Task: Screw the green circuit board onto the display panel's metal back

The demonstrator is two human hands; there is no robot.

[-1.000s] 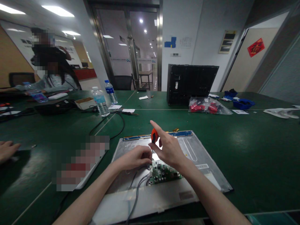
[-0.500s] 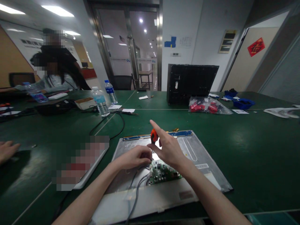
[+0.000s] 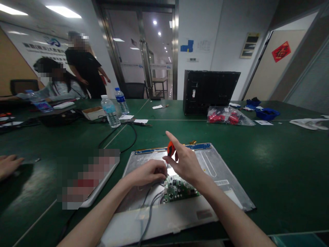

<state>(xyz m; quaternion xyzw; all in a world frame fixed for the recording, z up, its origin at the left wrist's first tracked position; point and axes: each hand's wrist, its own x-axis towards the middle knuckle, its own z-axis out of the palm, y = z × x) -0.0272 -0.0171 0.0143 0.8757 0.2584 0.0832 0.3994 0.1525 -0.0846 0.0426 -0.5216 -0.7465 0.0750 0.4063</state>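
My right hand [image 3: 187, 164] is closed around a screwdriver [image 3: 170, 149] with an orange and black handle, its index finger stretched out past the handle. The thin shaft points down to the upper left corner of a green circuit board [image 3: 180, 190]. At that corner my left hand [image 3: 151, 171] has thumb and fingers pinched together beside the shaft's lower end; whatever they grip is hidden. The board lies on a silver metal display panel [image 3: 226, 171], which has a blue strip [image 3: 200, 147] along its far edge. Grey cables [image 3: 151, 209] run from the board's left side toward me.
A white-edged device [image 3: 100, 185], partly blurred out, lies left of the panel. Beyond stand water bottles [image 3: 111, 111], a black monitor housing [image 3: 210, 92] and a plastic bag with red items [image 3: 228, 116]. Another person's hand [image 3: 10, 166] rests at far left. Two people are at the back left.
The screwdriver handle and my right hand have shifted slightly to the right. My left hand stays in place. The standing person at the back has moved to the right.
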